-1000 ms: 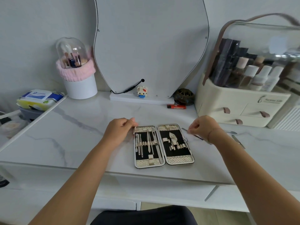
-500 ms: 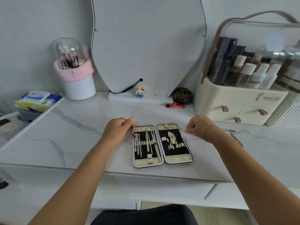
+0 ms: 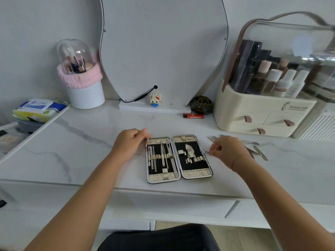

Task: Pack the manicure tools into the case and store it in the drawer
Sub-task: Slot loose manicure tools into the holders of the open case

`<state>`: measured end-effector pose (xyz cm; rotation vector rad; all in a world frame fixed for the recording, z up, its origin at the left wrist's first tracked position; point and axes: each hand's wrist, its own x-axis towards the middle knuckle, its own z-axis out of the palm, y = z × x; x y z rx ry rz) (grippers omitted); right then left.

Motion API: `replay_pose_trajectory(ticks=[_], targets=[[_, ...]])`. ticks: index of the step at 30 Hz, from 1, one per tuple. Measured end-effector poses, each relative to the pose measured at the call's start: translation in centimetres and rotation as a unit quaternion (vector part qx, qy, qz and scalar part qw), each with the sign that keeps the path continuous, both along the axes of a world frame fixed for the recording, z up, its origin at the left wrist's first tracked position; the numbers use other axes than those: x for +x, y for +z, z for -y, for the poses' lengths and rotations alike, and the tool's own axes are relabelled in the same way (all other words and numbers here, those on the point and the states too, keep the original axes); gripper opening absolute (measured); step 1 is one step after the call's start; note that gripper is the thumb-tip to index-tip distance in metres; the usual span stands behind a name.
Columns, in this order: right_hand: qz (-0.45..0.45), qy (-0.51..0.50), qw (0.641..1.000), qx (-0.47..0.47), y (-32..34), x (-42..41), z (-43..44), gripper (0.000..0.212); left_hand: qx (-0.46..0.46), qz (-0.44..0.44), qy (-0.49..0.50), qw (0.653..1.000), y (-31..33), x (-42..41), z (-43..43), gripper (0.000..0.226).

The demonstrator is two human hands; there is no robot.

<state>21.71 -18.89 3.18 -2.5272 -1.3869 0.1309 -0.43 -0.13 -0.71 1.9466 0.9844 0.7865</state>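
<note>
I see the manicure case [image 3: 178,158] lying open and flat on the white marble-look tabletop [image 3: 81,142], near its front edge, its two hinged halves lined in black with pale woven-textured ends; slim metal tools sit under the elastic loops on the left half, a nipper on the right. My left hand [image 3: 129,144] rests curled against the case's upper left corner, thumb and fingers closed together at the rim. My right hand [image 3: 226,151] hangs just beside the right edge, fingertips pinched on a thin metal tool [image 3: 206,152] whose tip shows by the clasp. Behind that hand, loose steel tools [image 3: 258,151] lie scattered on the marble, partly hidden by my wrist. Further back stand a wavy-edged mirror [image 3: 163,51], a small block figure [image 3: 154,100], a dark round jar [image 3: 201,104], a red lighter [image 3: 193,115], a cream organiser [image 3: 253,115] with brown pull tabs and a clear lid, and a domed brush holder [image 3: 79,73] wrapped in a pink fuzzy band
</note>
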Motion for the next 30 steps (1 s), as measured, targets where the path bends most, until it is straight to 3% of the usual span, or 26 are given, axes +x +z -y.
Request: replay_pose_trajectory(ticks=[4, 9, 15, 25, 30], targets=[[-0.011, -0.019, 0.996, 0.083, -1.5, -1.7, 4.4, 0.005, 0.01, -0.004, 0.003, 1.0, -0.1, 0.2, 0.0, 0.029], [0.021, 0.042, 0.983, 0.176, -4.3, -2.7, 9.2, 0.006, 0.014, -0.006, 0.006, 1.0, -0.3, 0.2, 0.0, 0.029], [0.003, 0.103, 0.973, 0.205, -5.8, -3.0, 12.4, 0.043, 0.006, -0.005, 0.009, 1.0, -0.1, 0.3, 0.2, 0.028], [0.023, 0.053, 0.946, 0.32, -7.6, -3.9, 12.5, 0.019, 0.002, -0.007, 0.001, 1.0, 0.1, 0.0, 0.5, 0.027], [0.087, 0.078, 0.93, 0.347, -8.1, -4.1, 12.5, 0.017, 0.003, -0.01, 0.0, 1.0, 0.0, 0.0, 0.6, 0.028]])
